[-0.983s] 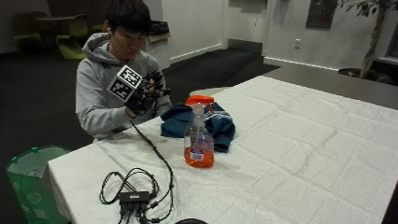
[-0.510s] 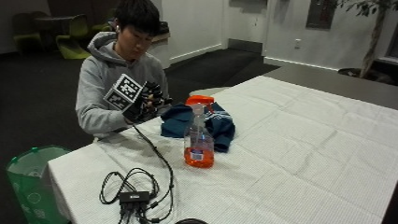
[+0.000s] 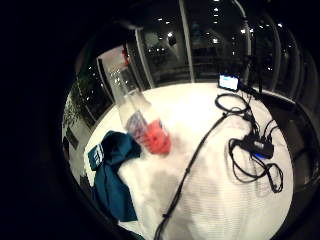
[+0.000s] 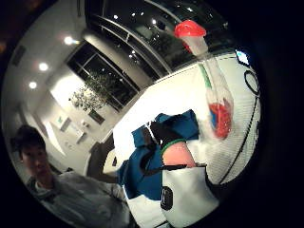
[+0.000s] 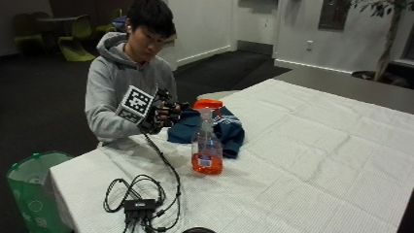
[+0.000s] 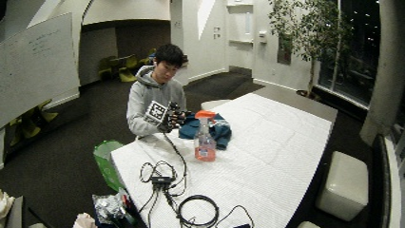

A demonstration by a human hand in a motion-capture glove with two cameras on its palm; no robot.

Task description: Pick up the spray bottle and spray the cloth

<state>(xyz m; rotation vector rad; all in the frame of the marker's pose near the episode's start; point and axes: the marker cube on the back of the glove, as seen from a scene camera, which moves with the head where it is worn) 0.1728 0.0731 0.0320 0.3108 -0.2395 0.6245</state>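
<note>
Outside view: our gloved right hand (image 5: 157,112) has edged nearer the spray bottle (image 5: 206,141) since a moment ago, fingers loosely curled, holding nothing. The bottle stands upright, untouched, just beside the blue cloth (image 5: 216,128). Open tablecloth (image 5: 323,160) beyond; cables (image 5: 146,194) lie nearer the edge.

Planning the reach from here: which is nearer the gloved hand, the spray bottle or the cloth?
The blue cloth. It lies crumpled on the table right beside the gloved right hand, while the spray bottle with orange liquid stands upright beyond it, nearer the camera.
</note>
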